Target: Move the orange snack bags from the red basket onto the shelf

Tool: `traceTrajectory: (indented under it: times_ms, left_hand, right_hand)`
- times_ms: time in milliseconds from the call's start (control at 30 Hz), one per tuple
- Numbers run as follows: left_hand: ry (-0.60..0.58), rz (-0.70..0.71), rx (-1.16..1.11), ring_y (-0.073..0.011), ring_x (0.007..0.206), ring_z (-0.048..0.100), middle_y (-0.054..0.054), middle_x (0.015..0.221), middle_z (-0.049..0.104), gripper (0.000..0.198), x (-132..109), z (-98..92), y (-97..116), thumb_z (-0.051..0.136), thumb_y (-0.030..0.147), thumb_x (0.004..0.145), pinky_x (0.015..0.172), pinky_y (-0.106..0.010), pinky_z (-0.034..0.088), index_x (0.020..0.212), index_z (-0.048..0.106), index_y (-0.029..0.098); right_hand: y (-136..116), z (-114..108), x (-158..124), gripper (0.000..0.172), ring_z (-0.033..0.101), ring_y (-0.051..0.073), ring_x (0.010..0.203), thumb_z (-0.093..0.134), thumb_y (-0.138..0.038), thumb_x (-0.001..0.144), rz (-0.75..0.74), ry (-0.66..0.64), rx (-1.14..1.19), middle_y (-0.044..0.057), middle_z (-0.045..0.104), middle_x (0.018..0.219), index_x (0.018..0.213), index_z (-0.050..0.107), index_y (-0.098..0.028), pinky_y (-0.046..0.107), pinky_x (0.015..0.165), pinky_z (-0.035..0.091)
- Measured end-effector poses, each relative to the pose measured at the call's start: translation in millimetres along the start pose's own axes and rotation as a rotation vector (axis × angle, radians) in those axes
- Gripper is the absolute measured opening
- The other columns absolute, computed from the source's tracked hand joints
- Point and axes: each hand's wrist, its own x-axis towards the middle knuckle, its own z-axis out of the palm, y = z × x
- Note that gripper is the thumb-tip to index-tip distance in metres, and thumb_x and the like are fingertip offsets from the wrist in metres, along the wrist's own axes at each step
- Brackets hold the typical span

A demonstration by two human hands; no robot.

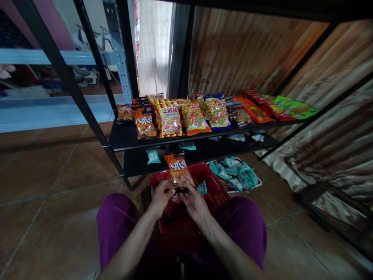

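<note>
Both my hands hold one orange snack bag (178, 172) upright by its lower edge, over a red plastic basket (215, 192) that sits on the floor between my knees. My left hand (161, 197) pinches the bag's bottom left corner. My right hand (194, 200) grips the bottom right. More bags like it lie on the black shelf (125, 137) ahead, among them a matching orange bag (145, 123).
The low black shelf carries rows of snack bags in orange, yellow, red and green. Small teal packets (234, 173) lie piled on the floor right of the basket and on the lower shelf board. Black frame posts rise at left. A curtain hangs behind.
</note>
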Motion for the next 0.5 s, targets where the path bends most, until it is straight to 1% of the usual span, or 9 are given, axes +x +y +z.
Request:
traceTrajectory:
  times_ms: [133, 233, 300, 400, 500]
  left_hand:
    - [-0.046, 0.018, 0.018, -0.0153, 0.078, 0.060, -0.005, 0.087, 0.067, 0.047, -9, -8.8, 8, 0.072, 0.013, 0.060, 0.066, -0.025, 0.046, 0.106, 0.065, 0.018]
    - [-0.054, 0.041, 0.034, -0.0178, 0.086, 0.061, -0.006, 0.092, 0.068, 0.049, -14, -15.3, 13, 0.070, 0.013, 0.061, 0.073, -0.027, 0.047, 0.109, 0.065, 0.019]
    - [-0.041, 0.060, 0.051, -0.0193, 0.090, 0.061, -0.008, 0.097, 0.068, 0.052, -16, -20.5, 16, 0.071, 0.015, 0.061, 0.075, -0.029, 0.047, 0.113, 0.063, 0.019]
    - [-0.013, 0.092, 0.080, -0.0208, 0.094, 0.060, -0.010, 0.106, 0.066, 0.057, -19, -29.3, 21, 0.071, 0.019, 0.062, 0.072, -0.028, 0.048, 0.118, 0.060, 0.019]
    - [0.026, 0.135, 0.089, -0.0207, 0.094, 0.061, -0.010, 0.110, 0.065, 0.060, -21, -37.9, 30, 0.070, 0.020, 0.063, 0.071, -0.028, 0.049, 0.122, 0.057, 0.020]
  right_hand:
    - [-5, -3, -4, 0.032, 0.067, 0.014, 0.069, 0.084, -0.025, 0.057, 0.011, -0.081, -0.057, 0.001, 0.073, 0.082, 0.085, 0.068, -0.020, 0.023, 0.061, 0.052]
    - [-5, 0, -5, 0.043, 0.068, 0.017, 0.078, 0.084, -0.028, 0.058, -0.021, -0.129, -0.123, 0.003, 0.073, 0.095, 0.097, 0.068, -0.022, 0.027, 0.067, 0.053]
    - [-5, 4, -6, 0.047, 0.068, 0.018, 0.084, 0.083, -0.031, 0.060, -0.031, -0.158, -0.180, 0.003, 0.072, 0.102, 0.103, 0.067, -0.025, 0.028, 0.070, 0.052]
    - [-7, 14, -7, 0.049, 0.068, 0.019, 0.090, 0.082, -0.035, 0.061, -0.021, -0.219, -0.271, 0.003, 0.071, 0.105, 0.107, 0.067, -0.028, 0.029, 0.075, 0.052]
    - [-9, 29, -7, 0.052, 0.066, 0.021, 0.099, 0.082, -0.038, 0.061, -0.034, -0.290, -0.321, 0.003, 0.070, 0.110, 0.109, 0.066, -0.029, 0.032, 0.084, 0.050]
